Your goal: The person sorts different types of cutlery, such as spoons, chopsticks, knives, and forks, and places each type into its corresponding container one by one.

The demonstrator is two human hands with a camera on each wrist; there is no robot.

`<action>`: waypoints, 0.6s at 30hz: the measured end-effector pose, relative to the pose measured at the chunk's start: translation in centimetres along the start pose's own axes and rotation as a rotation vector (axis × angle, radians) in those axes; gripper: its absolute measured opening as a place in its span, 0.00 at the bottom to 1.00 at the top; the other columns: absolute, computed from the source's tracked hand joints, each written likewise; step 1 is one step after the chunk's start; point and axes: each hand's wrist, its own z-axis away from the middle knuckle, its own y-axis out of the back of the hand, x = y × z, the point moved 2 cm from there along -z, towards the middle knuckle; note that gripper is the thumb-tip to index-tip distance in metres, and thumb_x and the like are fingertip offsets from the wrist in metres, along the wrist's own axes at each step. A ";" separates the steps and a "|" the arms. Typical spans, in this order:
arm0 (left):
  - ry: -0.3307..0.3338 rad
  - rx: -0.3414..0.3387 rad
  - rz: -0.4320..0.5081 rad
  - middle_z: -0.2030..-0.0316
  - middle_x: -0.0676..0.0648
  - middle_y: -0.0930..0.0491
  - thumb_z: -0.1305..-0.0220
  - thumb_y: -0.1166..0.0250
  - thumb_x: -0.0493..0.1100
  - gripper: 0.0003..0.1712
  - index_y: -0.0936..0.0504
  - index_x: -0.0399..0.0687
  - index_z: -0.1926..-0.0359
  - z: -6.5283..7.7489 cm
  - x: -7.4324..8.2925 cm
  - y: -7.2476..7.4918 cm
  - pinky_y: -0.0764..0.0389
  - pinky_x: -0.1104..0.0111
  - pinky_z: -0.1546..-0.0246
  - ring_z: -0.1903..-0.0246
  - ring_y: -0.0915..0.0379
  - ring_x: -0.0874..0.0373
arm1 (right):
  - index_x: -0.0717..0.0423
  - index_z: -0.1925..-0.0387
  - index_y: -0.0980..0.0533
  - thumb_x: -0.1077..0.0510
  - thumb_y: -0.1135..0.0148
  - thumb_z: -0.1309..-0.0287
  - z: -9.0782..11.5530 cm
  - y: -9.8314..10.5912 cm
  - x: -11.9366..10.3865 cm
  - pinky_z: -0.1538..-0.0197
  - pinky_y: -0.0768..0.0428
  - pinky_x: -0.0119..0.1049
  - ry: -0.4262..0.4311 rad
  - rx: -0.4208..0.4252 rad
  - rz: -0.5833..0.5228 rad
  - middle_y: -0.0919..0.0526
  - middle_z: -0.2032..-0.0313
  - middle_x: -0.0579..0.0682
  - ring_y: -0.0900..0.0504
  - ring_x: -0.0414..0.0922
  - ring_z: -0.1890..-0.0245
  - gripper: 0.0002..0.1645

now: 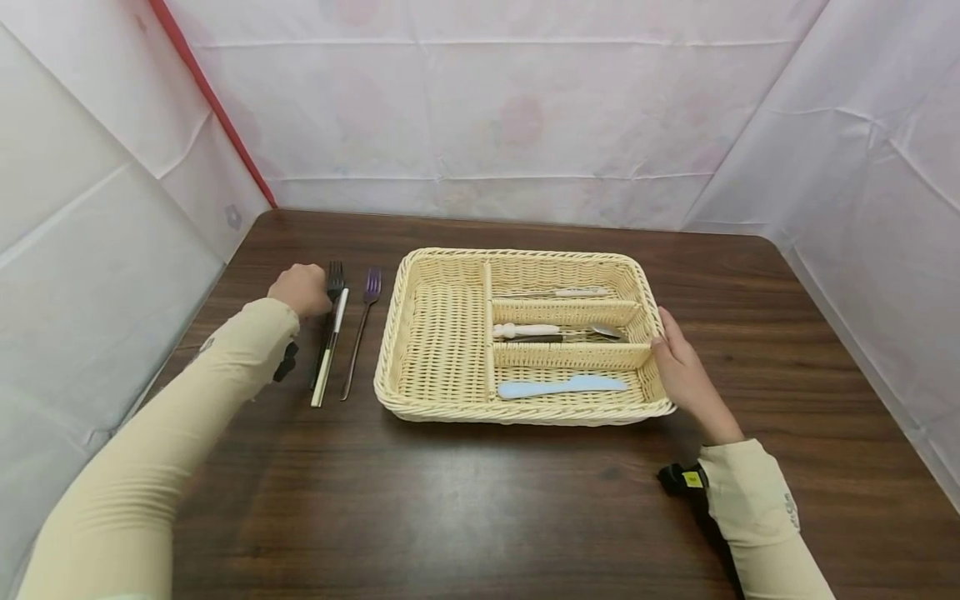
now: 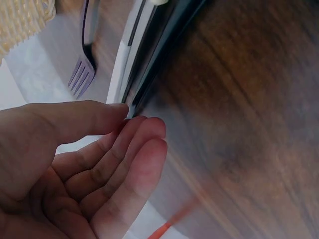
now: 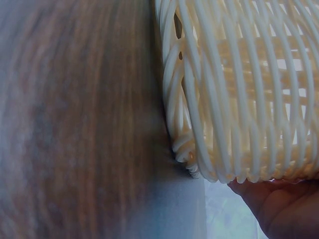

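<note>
On the left of the table, my left hand [image 1: 300, 289] is at a black fork [image 1: 335, 279]; the left wrist view shows the thumb and fingertips pinching its dark shaft [image 2: 159, 55]. Beside this fork lies a slim pale utensil [image 1: 330, 346], and a purple fork [image 1: 372, 285] lies a little to the right. A cream woven basket [image 1: 442, 408] with compartments stands mid-table. My right hand [image 1: 682, 367] grips the basket's right rim, with part of the hand hidden behind the weave in the right wrist view.
Inside the basket, a light blue knife [image 1: 562, 387] lies in the front compartment. The middle one holds a spoon [image 1: 606, 332] and other cutlery, and a white-handled utensil [image 1: 581, 292] lies in the back one. White curtains [image 1: 487, 108] surround the table [image 1: 465, 508].
</note>
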 end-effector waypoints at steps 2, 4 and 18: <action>0.008 -0.007 0.018 0.88 0.44 0.24 0.46 0.42 0.37 0.09 0.27 0.38 0.79 0.0 -0.1 -0.2 0.30 0.63 0.85 0.88 0.28 0.54 | 0.67 0.28 0.64 0.61 0.71 0.27 0.0 0.0 0.0 0.32 0.56 0.55 -0.003 -0.002 -0.003 0.60 0.29 0.69 0.59 0.60 0.30 0.32; 0.013 -0.014 0.031 0.88 0.44 0.24 0.45 0.41 0.39 0.10 0.27 0.38 0.79 0.1 -0.1 -0.3 0.30 0.64 0.85 0.89 0.27 0.55 | 0.67 0.28 0.65 0.61 0.71 0.27 -0.1 0.0 0.0 0.32 0.56 0.55 -0.004 -0.003 -0.006 0.60 0.29 0.70 0.59 0.61 0.30 0.32; 0.044 -0.024 0.043 0.92 0.47 0.25 0.49 0.46 0.34 0.07 0.26 0.36 0.81 0.5 0.6 -0.7 0.28 0.68 0.84 0.91 0.28 0.58 | 0.66 0.28 0.64 0.61 0.70 0.26 0.1 0.0 -0.2 0.32 0.56 0.55 -0.015 -0.004 0.009 0.60 0.29 0.69 0.58 0.61 0.30 0.32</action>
